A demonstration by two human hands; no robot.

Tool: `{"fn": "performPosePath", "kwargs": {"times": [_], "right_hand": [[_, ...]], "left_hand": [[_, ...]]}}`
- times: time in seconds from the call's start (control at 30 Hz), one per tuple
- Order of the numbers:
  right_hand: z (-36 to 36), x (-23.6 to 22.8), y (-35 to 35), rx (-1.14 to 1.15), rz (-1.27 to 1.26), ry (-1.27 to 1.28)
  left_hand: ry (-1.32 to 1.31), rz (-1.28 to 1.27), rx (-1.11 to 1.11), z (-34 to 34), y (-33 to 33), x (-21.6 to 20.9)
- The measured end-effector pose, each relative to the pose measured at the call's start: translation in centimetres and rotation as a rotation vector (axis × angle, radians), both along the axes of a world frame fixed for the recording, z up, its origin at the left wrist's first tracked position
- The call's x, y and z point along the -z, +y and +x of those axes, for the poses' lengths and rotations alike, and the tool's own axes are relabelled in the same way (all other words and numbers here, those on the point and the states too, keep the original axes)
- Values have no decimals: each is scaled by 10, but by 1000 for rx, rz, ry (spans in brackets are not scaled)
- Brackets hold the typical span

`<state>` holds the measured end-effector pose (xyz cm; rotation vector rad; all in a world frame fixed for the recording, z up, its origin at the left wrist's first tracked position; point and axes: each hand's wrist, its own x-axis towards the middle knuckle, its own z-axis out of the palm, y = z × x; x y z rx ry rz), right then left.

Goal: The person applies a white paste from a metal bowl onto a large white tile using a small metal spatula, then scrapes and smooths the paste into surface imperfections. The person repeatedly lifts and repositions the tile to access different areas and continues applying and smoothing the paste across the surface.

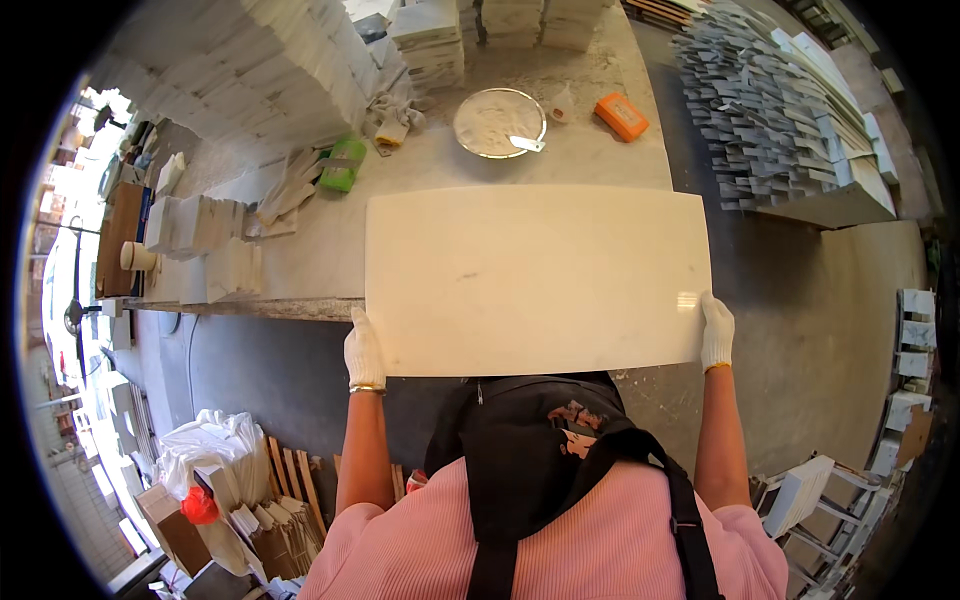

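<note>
A large, polished, cream-white stone slab is held in front of me, overlapping the near edge of the worktable. My left hand, in a white knit glove, is closed on the slab's left edge near its lower corner. On the opposite edge, also low down, my right hand grips it in a matching glove. The fingers of both hands are partly hidden behind the slab. Beyond its far edge stands a round bowl of pale paste or powder, with a white scraper resting on its rim.
On the worktable lie an orange box, a green packet and small stone blocks. Tall stacks of slabs rise at the back left. Many thin stone pieces stand right of the table. Wooden slats lean at lower left.
</note>
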<state>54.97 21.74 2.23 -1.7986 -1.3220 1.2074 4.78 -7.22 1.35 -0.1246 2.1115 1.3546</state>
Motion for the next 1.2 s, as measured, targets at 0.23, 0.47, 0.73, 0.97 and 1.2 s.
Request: {"fn": "performPosePath", "kwargs": {"times": [0.23, 0.47, 0.73, 0.97, 1.2], "right_hand": [[-24, -56, 25, -294, 82, -646], [-178, -118, 76, -547, 468, -396], [-378, -128, 77, -1028, 696, -253], [-528, -86, 31, -1286, 797, -321], [-622, -38, 6, -1362, 643, -546]], "left_hand": [[419, -658, 517, -18, -10, -30], [1165, -252, 537, -24, 45, -17], [1246, -214, 737, -10, 129, -5], [1055, -248, 712, -7, 132, 8], [1069, -296, 806, -9, 134, -14]]}}
